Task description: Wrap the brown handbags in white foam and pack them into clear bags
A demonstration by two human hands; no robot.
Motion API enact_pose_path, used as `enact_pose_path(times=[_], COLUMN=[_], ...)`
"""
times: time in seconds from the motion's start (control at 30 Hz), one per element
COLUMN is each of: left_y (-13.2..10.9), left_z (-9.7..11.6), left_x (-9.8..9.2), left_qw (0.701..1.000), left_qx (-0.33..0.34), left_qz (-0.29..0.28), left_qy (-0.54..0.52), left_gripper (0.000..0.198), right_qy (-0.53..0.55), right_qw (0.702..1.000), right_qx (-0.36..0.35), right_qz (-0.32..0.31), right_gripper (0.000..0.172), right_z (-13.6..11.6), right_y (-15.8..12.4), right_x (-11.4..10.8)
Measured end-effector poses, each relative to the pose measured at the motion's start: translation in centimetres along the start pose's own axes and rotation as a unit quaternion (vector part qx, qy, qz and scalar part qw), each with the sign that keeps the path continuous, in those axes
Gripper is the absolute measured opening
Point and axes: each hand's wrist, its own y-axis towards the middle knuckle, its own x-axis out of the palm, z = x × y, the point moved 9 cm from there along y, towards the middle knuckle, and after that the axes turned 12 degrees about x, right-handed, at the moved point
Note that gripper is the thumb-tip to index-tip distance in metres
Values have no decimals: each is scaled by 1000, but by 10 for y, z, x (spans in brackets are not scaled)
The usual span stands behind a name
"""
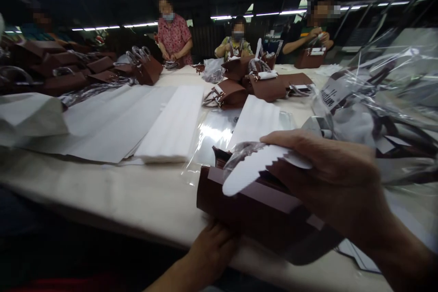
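Note:
A dark brown handbag (239, 219) lies tilted at the table's near edge, a pale strip along its top. My left hand (214, 244) grips its lower near side, with the fingertips partly hidden beneath it. Above the bag, my right hand (328, 173) is closed on a white strip with a saw-toothed edge (244, 175). Crumpled clear plastic shows behind this strip; whether the bag's handle is inside the grasp is hidden.
White foam sheets (174, 123) and grey-white paper (116, 123) lie left of centre. Several brown handbags (268, 86) stand farther back, with a heap (61, 70) at left. Clear plastic bags (393, 82) pile up at right. Co-workers (176, 34) work across the table (137, 196).

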Motion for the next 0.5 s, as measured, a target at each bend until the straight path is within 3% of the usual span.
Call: enact_pose_path(times=[0.1, 0.23, 0.5], left_y=[-1, 10, 1], left_z=[0, -1, -5], left_x=[-9, -17, -11], left_qw=[999, 999, 998], left_qx=[-1, 2, 9], left_qz=[33, 27, 57], left_qy=[-8, -22, -6], left_gripper=[25, 25, 28], right_qy=[-13, 2, -30], right_qw=[1000, 999, 996], right_qx=[-5, -38, -56], right_qz=[17, -14, -68], right_gripper=[13, 15, 14], right_z=[2, -4, -8], right_y=[7, 13, 16], right_x=[11, 24, 36])
